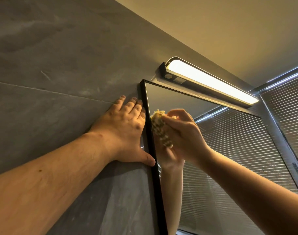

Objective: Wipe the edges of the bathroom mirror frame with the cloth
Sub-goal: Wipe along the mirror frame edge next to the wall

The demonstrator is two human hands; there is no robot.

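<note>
cloth in right hand against frame

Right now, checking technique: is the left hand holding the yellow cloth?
No, the right hand grips the yellow cloth; the left hand presses the wall.

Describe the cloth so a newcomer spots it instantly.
Find the black-framed mirror under the lit wall lamp. Near its upper left corner, against the glass beside the frame's left edge, the right hand grips the cloth: a bunched, yellowish, speckled wad, the only textured item there.
</note>
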